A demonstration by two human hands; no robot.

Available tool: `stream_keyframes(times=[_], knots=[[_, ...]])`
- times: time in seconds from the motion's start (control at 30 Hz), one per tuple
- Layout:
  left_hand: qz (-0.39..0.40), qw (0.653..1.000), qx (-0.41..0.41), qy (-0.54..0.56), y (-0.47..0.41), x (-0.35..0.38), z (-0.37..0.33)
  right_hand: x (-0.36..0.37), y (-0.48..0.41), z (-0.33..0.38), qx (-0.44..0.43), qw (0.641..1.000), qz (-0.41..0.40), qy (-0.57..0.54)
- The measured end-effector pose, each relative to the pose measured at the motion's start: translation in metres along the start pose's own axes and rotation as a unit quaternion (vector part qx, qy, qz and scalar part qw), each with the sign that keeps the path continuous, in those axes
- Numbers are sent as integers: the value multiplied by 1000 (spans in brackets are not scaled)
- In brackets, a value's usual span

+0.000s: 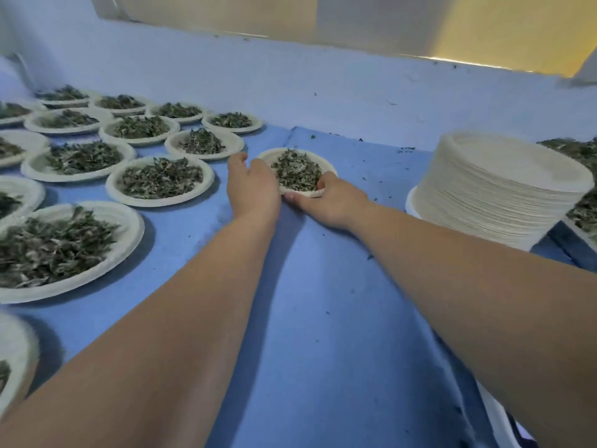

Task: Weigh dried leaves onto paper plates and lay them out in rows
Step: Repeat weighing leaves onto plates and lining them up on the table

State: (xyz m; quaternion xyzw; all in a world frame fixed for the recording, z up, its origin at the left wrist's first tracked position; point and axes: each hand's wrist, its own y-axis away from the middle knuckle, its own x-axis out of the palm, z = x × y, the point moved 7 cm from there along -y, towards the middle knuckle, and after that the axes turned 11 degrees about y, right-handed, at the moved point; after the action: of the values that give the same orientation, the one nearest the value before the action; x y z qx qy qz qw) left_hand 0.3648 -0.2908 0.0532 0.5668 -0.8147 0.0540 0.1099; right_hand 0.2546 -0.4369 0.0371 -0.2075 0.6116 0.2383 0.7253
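Note:
A paper plate (pixel 270 156) heaped with dried leaves (pixel 296 170) sits on the blue cloth (pixel 323 286) at the far middle. My left hand (pixel 252 185) holds its left rim, fingers curled round the edge. My right hand (pixel 326 198) grips its near right rim, thumb on top. Rows of several filled plates (pixel 160 181) lie to the left, the nearest row ending just left of this plate.
A tall stack of empty paper plates (pixel 497 192) stands at the right. More leaves on a tray (pixel 581 202) lie behind it. A blue wall (pixel 290 85) closes the far side. Leaf crumbs dot the cloth.

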Motion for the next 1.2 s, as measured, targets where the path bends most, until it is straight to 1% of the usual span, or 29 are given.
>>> stream_keyframes(times=[0.07,0.13,0.2,0.27,0.33,0.47,0.53,0.6,0.8,1.0,1.2], knots=[[6,1000,16,21,-5,0,-2,6,-22,7,12,999,-30,17],[21,997,37,68,-11,1,-8,8,-44,15,22,998,-47,25],[29,993,32,113,-19,1,-11,10,-67,19,33,997,-55,32],[22,987,-18,156,-25,1,-5,12,-89,21,44,997,-58,34],[36,972,-78,221,-27,6,5,12,-110,19,60,996,-62,28],[85,909,-190,360,-23,21,17,12,-147,14,90,993,-66,24],[94,888,-221,393,-19,25,19,12,-162,12,100,992,-71,25],[96,876,-235,410,-17,26,21,11,-176,10,110,991,-74,26],[109,858,-261,430,-15,33,26,7,-205,11,105,991,-81,24],[117,856,-274,422,-12,36,27,4,-216,18,62,995,-81,4],[111,856,-279,421,-10,34,26,5,-220,20,58,995,-76,-4]])
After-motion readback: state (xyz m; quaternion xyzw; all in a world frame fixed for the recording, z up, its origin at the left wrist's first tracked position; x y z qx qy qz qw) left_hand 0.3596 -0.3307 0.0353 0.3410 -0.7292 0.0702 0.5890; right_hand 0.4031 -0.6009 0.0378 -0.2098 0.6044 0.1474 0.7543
